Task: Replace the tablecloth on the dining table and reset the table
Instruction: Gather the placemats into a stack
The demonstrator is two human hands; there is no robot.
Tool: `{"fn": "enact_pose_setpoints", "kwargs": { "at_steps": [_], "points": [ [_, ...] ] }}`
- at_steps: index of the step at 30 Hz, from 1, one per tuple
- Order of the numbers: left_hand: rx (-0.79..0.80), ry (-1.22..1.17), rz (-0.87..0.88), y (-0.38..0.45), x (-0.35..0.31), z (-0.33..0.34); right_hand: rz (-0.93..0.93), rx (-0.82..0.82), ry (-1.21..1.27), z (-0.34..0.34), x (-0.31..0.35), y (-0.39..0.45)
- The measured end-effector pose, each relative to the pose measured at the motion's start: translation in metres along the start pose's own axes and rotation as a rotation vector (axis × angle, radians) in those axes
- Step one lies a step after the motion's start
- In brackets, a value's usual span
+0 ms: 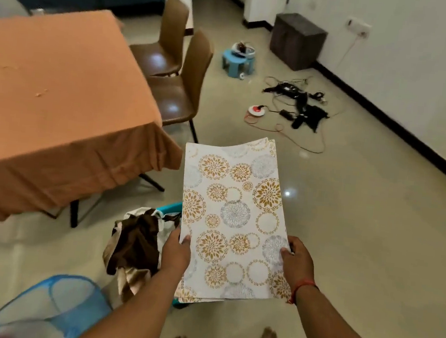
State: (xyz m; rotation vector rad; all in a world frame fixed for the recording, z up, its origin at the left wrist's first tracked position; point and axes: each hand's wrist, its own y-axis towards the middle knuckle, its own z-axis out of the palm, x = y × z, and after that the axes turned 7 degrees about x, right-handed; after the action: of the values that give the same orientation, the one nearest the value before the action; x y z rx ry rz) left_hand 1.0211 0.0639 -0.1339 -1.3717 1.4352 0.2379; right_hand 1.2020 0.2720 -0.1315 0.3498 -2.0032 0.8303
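I hold a stack of white placemats (235, 216) printed with gold and grey flower circles, flat in front of me above the floor. My left hand (177, 250) grips the stack's left edge, thumb on top. My right hand (297, 262) grips its right edge the same way. To the left stands the dining table (47, 83) covered with an orange tablecloth that hangs over its near corner. A brown and cream cloth (138, 245) lies bundled on a teal stool beneath the placemats.
Two brown chairs (175, 82) stand at the table's right side. A blue mesh hamper (48, 307) is at the bottom left. Cables and black gear (298, 105) lie on the floor by the wall, with a small blue stool (239, 60) and a dark box (296, 41) beyond.
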Motion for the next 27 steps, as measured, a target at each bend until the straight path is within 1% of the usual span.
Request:
{"fn": "enact_pose_setpoints", "kwargs": {
  "at_steps": [4,8,10,13,17,22,27],
  "points": [
    [-0.117,-0.043,-0.121,0.001,0.014,0.031,-0.01,0.142,-0.092,-0.01,-0.014,0.051],
    [-0.19,-0.09,-0.196,-0.002,0.019,0.072,0.011,0.245,-0.188,-0.021,-0.032,0.095],
    [-0.205,-0.087,-0.21,-0.005,0.02,0.084,0.008,0.265,-0.206,-0.022,-0.038,0.105],
    [-0.234,-0.1,-0.276,-0.003,0.026,0.097,0.027,0.295,-0.221,-0.02,-0.051,0.118],
    [-0.23,-0.114,-0.379,0.003,0.038,0.101,0.062,0.323,-0.264,-0.012,-0.067,0.131],
    [-0.136,-0.111,-0.499,0.001,0.053,0.103,0.084,0.323,-0.396,-0.012,-0.076,0.135],
    [-0.12,-0.105,-0.564,-0.002,0.063,0.111,0.14,0.427,-0.487,-0.01,-0.09,0.145]
  ]
}}
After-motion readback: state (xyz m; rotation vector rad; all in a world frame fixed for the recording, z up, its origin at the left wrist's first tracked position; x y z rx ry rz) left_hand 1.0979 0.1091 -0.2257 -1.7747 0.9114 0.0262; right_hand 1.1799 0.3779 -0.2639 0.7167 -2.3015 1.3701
